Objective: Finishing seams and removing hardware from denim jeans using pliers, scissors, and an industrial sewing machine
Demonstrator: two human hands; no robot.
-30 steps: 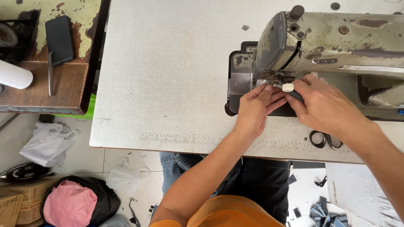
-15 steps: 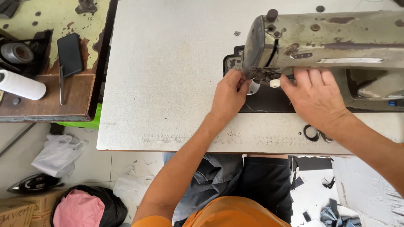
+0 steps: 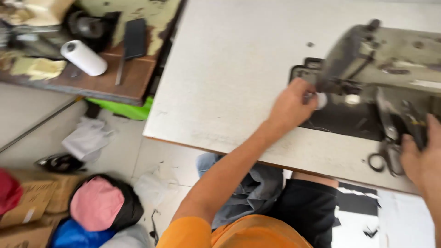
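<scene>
Head view, inspected from my remote station: the picture is motion-blurred, so fine detail is limited. I see the left hand (image 3: 290,106) at centre right of the frame, resting on the white worktop (image 3: 239,69) with its fingers curled together at the needle end of the old grey sewing machine (image 3: 390,59). The fingertips touch or pinch a small white round piece (image 3: 321,100); I cannot tell whether it is truly gripped. A second pale round piece (image 3: 353,98) lies just to the right, under the machine arm, on the dark fabric (image 3: 344,120) spread over the machine bed.

The right hand (image 3: 425,158) sits at the right edge of the frame, partly cut off. Whether it is open or closed I cannot tell. Scissors (image 3: 388,154) lie just to its left, blades running up toward the machine, finger loops toward the near edge of the worktop.

Key relation: the white piece lies immediately right of the left hand's fingertips; the left hand is clearly the nearer one, the right hand being well apart from it.

Elsewhere: a white roll (image 3: 84,58) on a wooden side bench at upper left.
</scene>
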